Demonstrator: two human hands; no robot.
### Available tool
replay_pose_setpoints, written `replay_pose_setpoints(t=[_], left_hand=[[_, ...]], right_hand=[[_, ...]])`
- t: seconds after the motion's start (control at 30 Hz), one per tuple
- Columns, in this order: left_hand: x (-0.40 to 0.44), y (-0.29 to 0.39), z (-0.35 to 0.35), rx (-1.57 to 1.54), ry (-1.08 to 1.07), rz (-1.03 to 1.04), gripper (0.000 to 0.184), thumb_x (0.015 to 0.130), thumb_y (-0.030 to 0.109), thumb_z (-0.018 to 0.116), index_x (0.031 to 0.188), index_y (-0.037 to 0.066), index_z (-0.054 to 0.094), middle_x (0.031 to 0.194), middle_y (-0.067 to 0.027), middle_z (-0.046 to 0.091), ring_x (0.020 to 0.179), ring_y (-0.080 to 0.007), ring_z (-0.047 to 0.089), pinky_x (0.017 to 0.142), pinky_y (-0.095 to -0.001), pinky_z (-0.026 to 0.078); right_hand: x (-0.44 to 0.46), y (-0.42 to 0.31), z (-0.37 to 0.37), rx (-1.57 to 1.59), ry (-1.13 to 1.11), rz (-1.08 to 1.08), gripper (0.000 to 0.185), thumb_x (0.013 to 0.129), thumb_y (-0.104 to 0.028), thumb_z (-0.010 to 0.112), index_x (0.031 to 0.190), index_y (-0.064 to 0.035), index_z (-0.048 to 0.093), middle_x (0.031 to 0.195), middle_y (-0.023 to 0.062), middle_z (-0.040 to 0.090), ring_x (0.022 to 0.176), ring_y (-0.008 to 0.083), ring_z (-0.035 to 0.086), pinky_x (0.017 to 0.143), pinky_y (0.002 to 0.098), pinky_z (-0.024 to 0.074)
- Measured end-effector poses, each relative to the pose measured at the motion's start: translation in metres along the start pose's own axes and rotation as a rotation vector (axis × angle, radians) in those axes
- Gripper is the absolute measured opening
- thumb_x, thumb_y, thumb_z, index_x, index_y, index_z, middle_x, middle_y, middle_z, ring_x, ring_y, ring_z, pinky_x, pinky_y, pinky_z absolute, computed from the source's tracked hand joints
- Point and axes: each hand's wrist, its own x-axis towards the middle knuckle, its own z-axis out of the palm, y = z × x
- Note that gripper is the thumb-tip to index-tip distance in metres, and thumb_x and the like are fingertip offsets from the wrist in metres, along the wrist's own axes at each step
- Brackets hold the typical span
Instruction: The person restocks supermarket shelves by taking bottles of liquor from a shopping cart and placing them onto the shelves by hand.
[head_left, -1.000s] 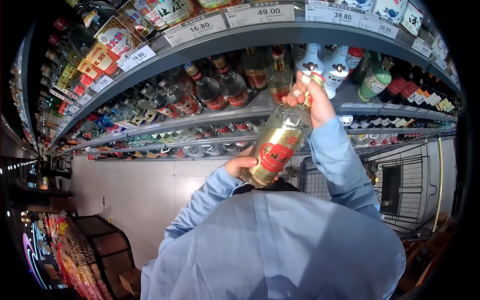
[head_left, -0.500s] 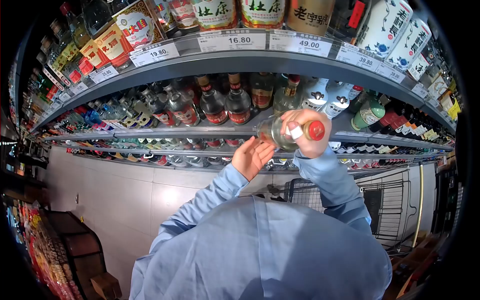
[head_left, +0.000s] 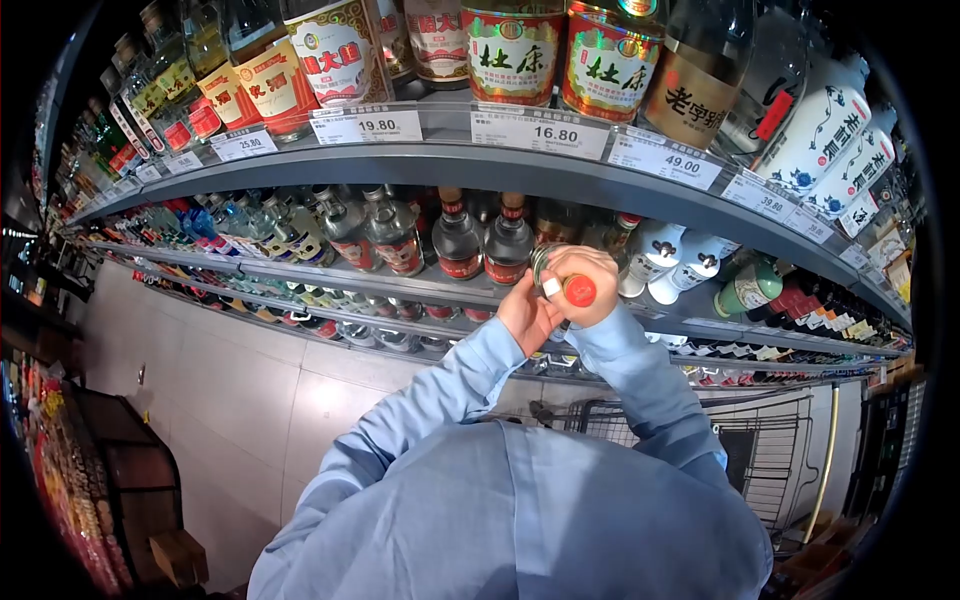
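A clear glass liquor bottle [head_left: 541,264] with a red cap [head_left: 579,291] is in front of the middle shelf, its cap end turned toward me. My right hand [head_left: 590,268] is closed around its upper part, and a small white patch shows by the fingers. Close against the bottle's lower left side is my left hand [head_left: 527,316], thumb up along the glass; its other fingers are partly hidden. Behind my hands, clear bottles with red labels [head_left: 459,245] stand on the middle shelf.
The upper shelf edge [head_left: 420,160] carries price tags [head_left: 540,132] below boxed and bottled liquor. White bottles [head_left: 655,258] and a green bottle [head_left: 748,290] stand to the right. A wire shopping cart [head_left: 770,450] is at lower right, and a dark display stand [head_left: 140,480] at lower left.
My left hand has come up to the bottle, which it was apart from or barely near before. The bottle in my right hand has moved left, and the view has shifted.
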Motion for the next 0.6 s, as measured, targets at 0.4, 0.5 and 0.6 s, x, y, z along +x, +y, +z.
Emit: replay_pose_setpoints(t=[0.4, 0.5, 0.6], left_hand=[[0.009, 0.003, -0.017, -0.09, 0.07, -0.084, 0.034, 0.094, 0.038, 0.032, 0.115, 0.013, 0.038, 0.114, -0.0189, 0.05, 0.106, -0.0275, 0.053, 0.088, -0.0369, 0.045], [0.013, 0.004, -0.019, -0.118, 0.023, -0.084, 0.032, 0.094, 0.037, 0.031, 0.113, 0.013, 0.039, 0.115, -0.0221, 0.049, 0.108, -0.0291, 0.051, 0.09, -0.0384, 0.043], [0.012, 0.003, -0.015, -0.147, 0.071, -0.076, 0.031, 0.094, 0.036, 0.03, 0.111, 0.012, 0.04, 0.117, -0.0242, 0.047, 0.11, -0.0302, 0.05, 0.093, -0.0389, 0.041]], right_hand=[[-0.007, 0.047, 0.016, 0.071, -0.044, 0.538, 0.02, 0.071, -0.01, 0.067, 0.061, -0.0005, 0.053, 0.05, 0.0076, 0.051, 0.041, 0.0191, 0.048, 0.044, 0.0265, 0.04], [-0.005, 0.056, 0.023, 0.128, 0.022, 0.53, 0.014, 0.072, -0.01, 0.067, 0.072, 0.0007, 0.057, 0.062, 0.0103, 0.057, 0.054, 0.021, 0.054, 0.055, 0.0308, 0.0439], [0.01, 0.064, 0.025, 0.176, -0.001, 0.551, 0.024, 0.071, -0.012, 0.068, 0.089, 0.0008, 0.058, 0.077, 0.0125, 0.061, 0.072, 0.0278, 0.059, 0.067, 0.0346, 0.0464]])
